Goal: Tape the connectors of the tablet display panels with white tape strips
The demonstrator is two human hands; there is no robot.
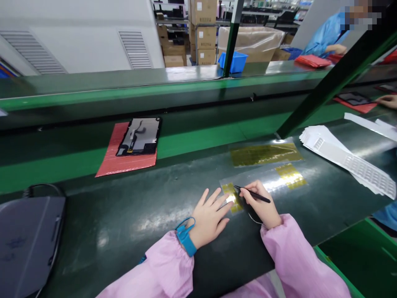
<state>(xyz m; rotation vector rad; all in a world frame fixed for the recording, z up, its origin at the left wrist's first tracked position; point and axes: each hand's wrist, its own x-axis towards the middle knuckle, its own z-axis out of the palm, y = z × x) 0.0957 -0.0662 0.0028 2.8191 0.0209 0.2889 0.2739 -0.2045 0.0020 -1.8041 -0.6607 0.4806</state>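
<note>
My left hand [211, 215] lies flat with fingers spread on the dark bench mat, its fingertips pressing the edge of a clear sheet of small yellow stickers [231, 196]. My right hand [262, 203] is closed on black tweezers [252, 193], whose tip touches the yellow stickers on that sheet. A blue wrist strap [185, 238] circles my left wrist. Both arms wear pink sleeves.
Two more yellow sticker sheets [265, 154] [290, 174] lie beyond. White strips [347, 159] are stacked at right. An opened device [140, 135] rests on a red mat [124, 159] on the green belt. A grey case [26, 240] sits at left. Other workers' hands [387, 100] are far right.
</note>
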